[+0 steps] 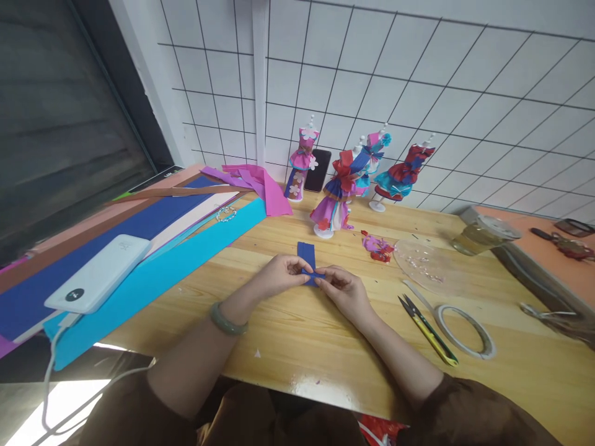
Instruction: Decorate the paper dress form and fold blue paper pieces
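Note:
A small dark blue strip (306, 253), of paper or fabric, is pinched between my two hands above the wooden table. My left hand (286, 272) grips its lower left part with thumb and forefinger; a green bangle (227, 320) circles that wrist. From the other side, my right hand (341, 290) pinches the lower right part, fingertips almost touching those of the left. The strip's upper end stands away from me, and its lower end looks folded or crossed by a second layer. The fingers cover part of the fold.
Mini dress forms in crepe-like outfits (335, 186) stand near the tiled wall, a phone (318, 170) behind them. Coloured sheets (204, 235) and a power bank (98, 272) lie left. Right are thread snips (428, 331), a tape roll (466, 331), a clear dish (421, 263) and a lidded cup (486, 234).

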`<state>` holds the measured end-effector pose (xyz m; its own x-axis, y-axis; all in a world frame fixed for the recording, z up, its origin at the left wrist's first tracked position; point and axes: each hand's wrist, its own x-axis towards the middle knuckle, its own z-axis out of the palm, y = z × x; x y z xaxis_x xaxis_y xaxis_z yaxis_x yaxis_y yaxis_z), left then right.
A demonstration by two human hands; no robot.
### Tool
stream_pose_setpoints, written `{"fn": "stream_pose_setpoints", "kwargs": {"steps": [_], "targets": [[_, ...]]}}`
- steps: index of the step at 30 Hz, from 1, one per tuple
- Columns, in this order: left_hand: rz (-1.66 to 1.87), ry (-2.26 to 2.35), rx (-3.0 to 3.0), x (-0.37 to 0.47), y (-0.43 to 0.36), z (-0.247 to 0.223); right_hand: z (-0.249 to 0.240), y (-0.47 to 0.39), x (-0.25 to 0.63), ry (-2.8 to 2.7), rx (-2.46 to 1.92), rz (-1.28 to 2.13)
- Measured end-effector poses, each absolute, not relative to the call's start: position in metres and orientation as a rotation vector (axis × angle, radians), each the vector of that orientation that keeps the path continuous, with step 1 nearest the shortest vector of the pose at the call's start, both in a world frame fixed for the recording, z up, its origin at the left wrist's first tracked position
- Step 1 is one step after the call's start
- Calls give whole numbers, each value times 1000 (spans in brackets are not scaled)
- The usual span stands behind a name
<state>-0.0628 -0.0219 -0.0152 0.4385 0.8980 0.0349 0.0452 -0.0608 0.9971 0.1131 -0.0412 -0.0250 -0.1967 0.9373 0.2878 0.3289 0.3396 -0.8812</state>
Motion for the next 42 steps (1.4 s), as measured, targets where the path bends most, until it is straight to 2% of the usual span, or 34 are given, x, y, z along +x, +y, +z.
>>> {"fn": "stream_pose_setpoints", "kwargs": {"steps": [10,20,42], "targets": [[859,982,1496,-62,-19,-22,-24,-39,113,-1779,-1117,762],[879,1152,1859,-66,-17,-16,-22,-38,109,-1770,-1153,763],[817,1188,1826,-63,-15,-13,-27,-34,109,-1790,-1163,778]]}}
